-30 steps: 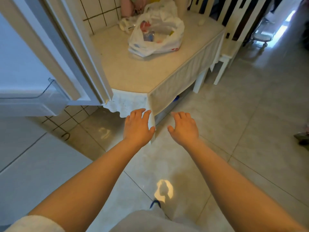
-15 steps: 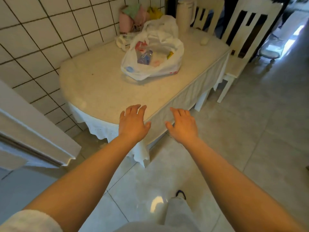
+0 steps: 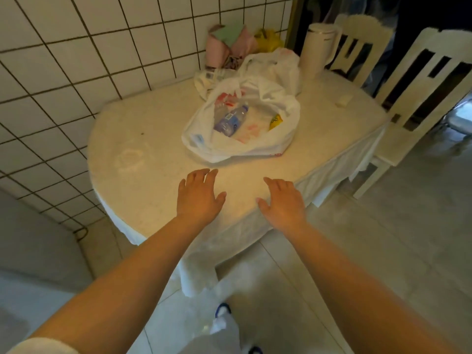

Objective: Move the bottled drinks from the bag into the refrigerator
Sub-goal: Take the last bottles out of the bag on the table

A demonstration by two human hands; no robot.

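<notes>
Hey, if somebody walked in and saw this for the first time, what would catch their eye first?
Probably the white plastic bag lying open in the middle of the table, with a clear water bottle showing inside. Next, the left hand and right hand, both open and empty, stretched out over the table's near edge short of the bag. A pale jug stands at the far edge.

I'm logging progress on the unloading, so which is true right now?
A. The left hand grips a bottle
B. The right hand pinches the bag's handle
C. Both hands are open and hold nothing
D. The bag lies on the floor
C: the left hand and right hand hover flat-fingered short of the white bag, with the clear bottle lying inside it.
</notes>
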